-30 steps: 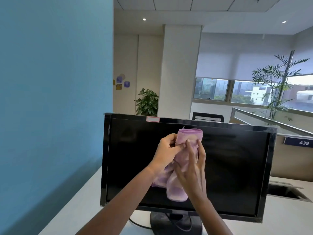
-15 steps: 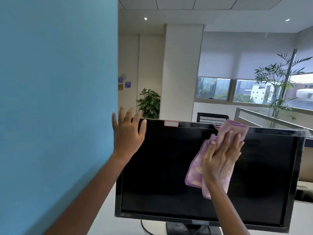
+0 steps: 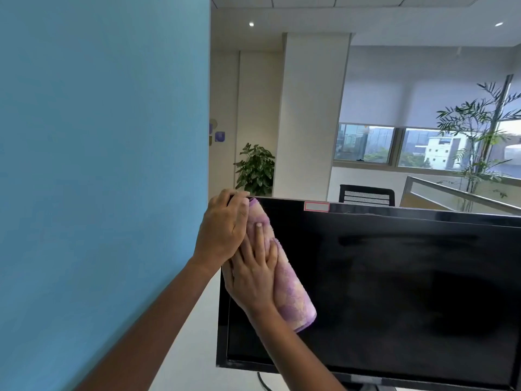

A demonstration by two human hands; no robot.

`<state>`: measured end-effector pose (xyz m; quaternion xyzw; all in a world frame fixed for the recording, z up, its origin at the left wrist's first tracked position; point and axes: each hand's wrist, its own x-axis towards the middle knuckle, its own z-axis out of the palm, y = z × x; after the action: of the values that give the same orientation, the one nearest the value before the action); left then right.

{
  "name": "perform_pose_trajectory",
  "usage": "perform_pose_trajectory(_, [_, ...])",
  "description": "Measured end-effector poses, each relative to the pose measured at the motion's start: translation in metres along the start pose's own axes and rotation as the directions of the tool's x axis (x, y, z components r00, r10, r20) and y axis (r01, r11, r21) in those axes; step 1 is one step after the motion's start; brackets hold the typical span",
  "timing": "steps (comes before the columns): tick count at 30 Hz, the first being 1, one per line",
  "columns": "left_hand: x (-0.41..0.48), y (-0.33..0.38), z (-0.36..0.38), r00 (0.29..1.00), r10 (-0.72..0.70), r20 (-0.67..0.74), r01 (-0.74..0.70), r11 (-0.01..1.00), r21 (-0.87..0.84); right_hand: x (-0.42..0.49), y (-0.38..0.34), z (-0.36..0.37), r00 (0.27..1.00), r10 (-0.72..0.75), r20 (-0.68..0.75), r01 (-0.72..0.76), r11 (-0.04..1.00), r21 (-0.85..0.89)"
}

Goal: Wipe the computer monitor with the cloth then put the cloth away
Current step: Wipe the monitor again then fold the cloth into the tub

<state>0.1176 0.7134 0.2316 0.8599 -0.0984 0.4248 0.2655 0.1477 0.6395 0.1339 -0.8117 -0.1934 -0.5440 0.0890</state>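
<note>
Leftward since a moment ago, my right hand [image 3: 253, 277] presses the cloth [image 3: 293, 300] flat-fingered at the upper left of the monitor [image 3: 394, 292]; my left hand [image 3: 222, 230] grips that top corner. Cloth slants down-right; remaining screen lies rightward.

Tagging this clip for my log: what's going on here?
A person is wiping a computer monitor. The left hand grips its top left corner, apparently to steady it. The right hand presses a folded pink-purple cloth flat against it near that corner. Most of the dark display lies to the right of the cloth.
</note>
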Motion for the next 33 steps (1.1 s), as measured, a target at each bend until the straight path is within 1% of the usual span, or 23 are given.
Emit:
perform_pose_trajectory(2, [0.000,0.000,0.000,1.000,0.006,-0.007,-0.006,1.000,0.015,-0.001,0.017,-0.002,0.997,-0.083,-0.006,0.082,0.995,-0.063])
perform_pose_trajectory(4, [0.000,0.001,0.001,1.000,0.022,-0.017,-0.022,0.999,0.025,-0.007,0.047,-0.006,0.978,-0.209,0.003,0.207,0.968,-0.144])
perform_pose_trajectory(5, [0.000,0.002,0.002,0.999,0.026,-0.021,-0.025,0.999,0.028,-0.011,0.065,-0.008,0.969,-0.248,0.005,0.245,0.954,-0.172])
perform_pose_trajectory(7, [0.000,0.003,0.005,1.000,0.017,-0.023,-0.016,1.000,0.026,-0.018,0.103,-0.016,0.969,-0.246,-0.006,0.237,0.942,-0.237])
perform_pose_trajectory(9, [-0.001,0.003,0.008,1.000,-0.007,-0.028,0.007,1.000,0.008,-0.022,0.140,-0.027,0.989,-0.145,-0.042,0.126,0.947,-0.297])
perform_pose_trajectory(11, [-0.001,0.002,0.011,0.999,-0.018,-0.040,0.018,1.000,-0.004,-0.024,0.172,-0.038,0.996,0.011,-0.086,-0.038,0.949,-0.314])
perform_pose_trajectory(13, [-0.001,0.004,0.014,0.998,-0.021,-0.054,0.021,1.000,-0.005,-0.027,0.188,-0.047,0.971,0.202,-0.129,-0.231,0.934,-0.273])
perform_pose_trajectory(14, [-0.001,0.006,0.016,0.998,-0.026,-0.063,0.026,1.000,-0.007,-0.028,0.189,-0.049,0.938,0.307,-0.160,-0.338,0.914,-0.226])
perform_pose_trajectory(16, [-0.003,0.008,0.020,0.995,-0.045,-0.086,0.045,0.999,-0.008,-0.024,0.180,-0.050,0.836,0.511,-0.201,-0.535,0.839,-0.092])
perform_pose_trajectory(18, [-0.004,0.009,0.023,0.992,-0.063,-0.108,0.066,0.998,0.018,-0.015,0.158,-0.048,0.744,0.636,-0.205,-0.647,0.763,0.022])
perform_pose_trajectory(19, [-0.005,0.010,0.025,0.991,-0.066,-0.115,0.071,0.997,0.043,-0.010,0.146,-0.047,0.729,0.654,-0.202,-0.659,0.751,0.050])
perform_pose_trajectory(20, [-0.005,0.012,0.026,0.991,-0.064,-0.118,0.073,0.995,0.071,-0.008,0.134,-0.044,0.747,0.636,-0.192,-0.639,0.767,0.055])
perform_pose_trajectory(21, [-0.005,0.014,0.028,0.991,-0.056,-0.118,0.068,0.993,0.096,-0.008,0.125,-0.042,0.796,0.581,-0.170,-0.584,0.811,0.035])
perform_pose_trajectory(23, [-0.005,0.021,0.032,0.994,-0.019,-0.111,0.033,0.991,0.128,-0.018,0.119,-0.037,0.917,0.386,-0.098,-0.391,0.920,-0.038])
perform_pose_trajectory(24, [-0.006,0.026,0.035,0.995,0.008,-0.104,0.006,0.991,0.136,-0.023,0.124,-0.037,0.959,0.273,-0.072,-0.278,0.958,-0.073])
perform_pose_trajectory(25, [-0.007,0.032,0.039,0.995,0.035,-0.093,-0.021,0.989,0.144,-0.028,0.133,-0.038,0.985,0.162,-0.062,-0.168,0.980,-0.108])
perform_pose_trajectory(27, [-0.010,0.046,0.048,0.994,0.086,-0.062,-0.075,0.983,0.167,-0.035,0.159,-0.043,0.998,-0.036,-0.050,0.026,0.983,-0.183])
perform_pose_trajectory(29, [-0.011,0.063,0.060,0.992,0.123,-0.027,-0.116,0.977,0.179,-0.037,0.190,-0.052,0.983,-0.184,-0.024,0.172,0.952,-0.255])
perform_pose_trajectory(31, [-0.012,0.080,0.072,0.988,0.151,0.007,-0.150,0.971,0.188,-0.039,0.224,-0.063,0.969,-0.247,-0.017,0.229,0.922,-0.312])
perform_pose_trajectory(33, [-0.013,0.097,0.085,0.983,0.178,0.038,-0.182,0.962,0.204,-0.041,0.259,-0.077,0.969,-0.244,-0.041,0.216,0.915,-0.341])
